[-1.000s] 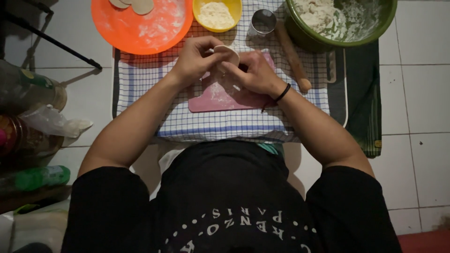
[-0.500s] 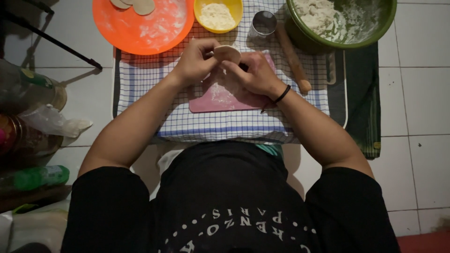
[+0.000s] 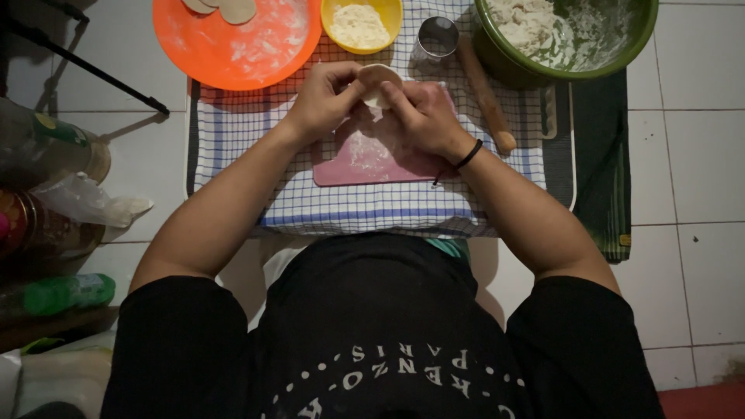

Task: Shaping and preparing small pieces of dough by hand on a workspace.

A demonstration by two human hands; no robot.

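At the far left edge of the frame, a glass jar (image 3: 46, 151) and a crumpled plastic bag (image 3: 89, 203) are sitting on the tiled floor, with a green bottle (image 3: 58, 293) lying below them. In the upper left, an orange plate (image 3: 237, 39) dusted with flour is carrying two flat dough discs (image 3: 225, 8) at its top edge. The plate is resting on a checked cloth (image 3: 256, 155) that is spreading across the middle of the frame.

Moving toward centre, the left hand (image 3: 324, 97) is curling its fingers around the left side of a round dough wrapper (image 3: 376, 81), gripping it. The wrapper is being held just above the upper edge of a pink cutting board (image 3: 369, 159), below a yellow bowl of flour (image 3: 362, 23). The right hand (image 3: 425, 116) is pinching the wrapper's right side, with a black band (image 3: 469, 154) circling its wrist.

Right of centre, a metal ring cutter (image 3: 437, 37) is standing beside a wooden rolling pin (image 3: 485, 95) lying at a slant. In the upper right, a green bowl (image 3: 566, 35) is holding a pale filling mixture.
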